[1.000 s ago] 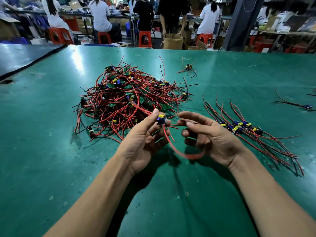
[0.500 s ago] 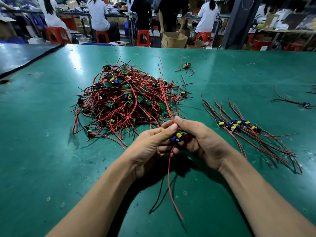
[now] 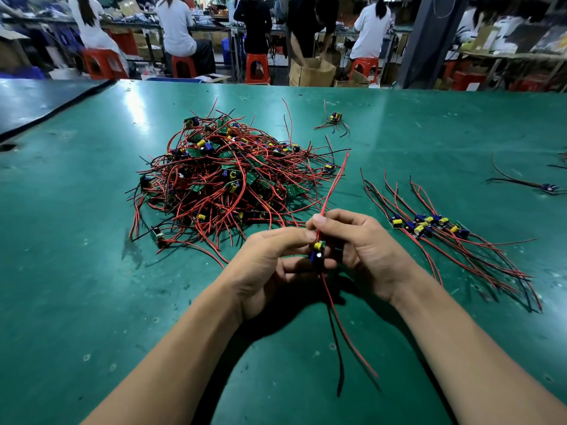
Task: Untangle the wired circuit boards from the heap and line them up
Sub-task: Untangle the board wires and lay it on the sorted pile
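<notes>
A heap of small green circuit boards with red and black wires (image 3: 227, 182) lies on the green table (image 3: 76, 271), left of centre. A row of several straightened boards (image 3: 429, 225) lies to the right, wires trailing toward me. Between them my left hand (image 3: 270, 265) grips one small circuit board (image 3: 317, 251) with yellow and blue parts. My right hand (image 3: 365, 246) pinches that board's upper red wire (image 3: 333, 185), which points up and away. The board's other red and black wires (image 3: 343, 332) hang down toward me.
One stray board (image 3: 334, 118) lies beyond the heap and another (image 3: 549, 188) near the right edge. A dark seam (image 3: 46, 115) runs along the table's far left. Past the far edge, people sit on red stools (image 3: 104, 62) beside cardboard boxes (image 3: 311, 72).
The board has come clear of the heap and sits lower between both hands. Its wires, looped a second ago, now run straight, one up through my right fingers and the others down.
</notes>
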`<state>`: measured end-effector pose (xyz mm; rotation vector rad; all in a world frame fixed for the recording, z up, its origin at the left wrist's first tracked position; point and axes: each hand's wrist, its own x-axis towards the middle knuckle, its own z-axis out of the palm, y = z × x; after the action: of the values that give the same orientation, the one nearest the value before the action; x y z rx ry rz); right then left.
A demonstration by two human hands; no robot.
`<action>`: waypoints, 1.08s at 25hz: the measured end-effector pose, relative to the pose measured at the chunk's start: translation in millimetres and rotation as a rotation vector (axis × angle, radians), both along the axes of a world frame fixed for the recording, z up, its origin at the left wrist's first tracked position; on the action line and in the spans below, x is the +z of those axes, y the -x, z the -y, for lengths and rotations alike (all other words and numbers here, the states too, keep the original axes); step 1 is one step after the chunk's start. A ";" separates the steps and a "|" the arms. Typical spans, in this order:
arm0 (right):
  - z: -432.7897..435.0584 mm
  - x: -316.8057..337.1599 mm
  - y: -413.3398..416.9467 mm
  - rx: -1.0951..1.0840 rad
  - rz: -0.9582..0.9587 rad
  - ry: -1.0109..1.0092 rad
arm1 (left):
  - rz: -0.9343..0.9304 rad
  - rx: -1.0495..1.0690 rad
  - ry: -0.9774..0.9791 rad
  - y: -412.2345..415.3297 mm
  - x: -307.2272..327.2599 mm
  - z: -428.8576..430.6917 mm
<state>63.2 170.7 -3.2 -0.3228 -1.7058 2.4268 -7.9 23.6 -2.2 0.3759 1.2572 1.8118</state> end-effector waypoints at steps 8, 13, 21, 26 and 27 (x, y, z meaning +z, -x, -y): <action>1.9 -9.1 1.3 -0.108 -0.022 -0.260 | -0.158 0.081 0.066 -2.2 -3.8 -3.2; 3.1 -8.6 1.6 -0.063 0.025 -0.176 | -0.177 0.106 0.093 1.6 -4.7 -4.2; -0.8 -11.0 1.7 -0.037 0.083 -0.182 | -0.267 0.265 0.153 0.5 -10.0 -9.0; -3.8 -14.2 4.8 -0.150 0.100 -0.241 | -0.355 0.284 0.186 -0.9 -10.9 -14.1; -5.2 -14.3 5.8 -0.188 0.104 -0.232 | -0.354 0.280 0.183 -0.5 -11.0 -15.0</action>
<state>57.4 175.9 -17.6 -0.5586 -1.8824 2.0897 -7.5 38.5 -13.2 0.4488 1.7822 1.8954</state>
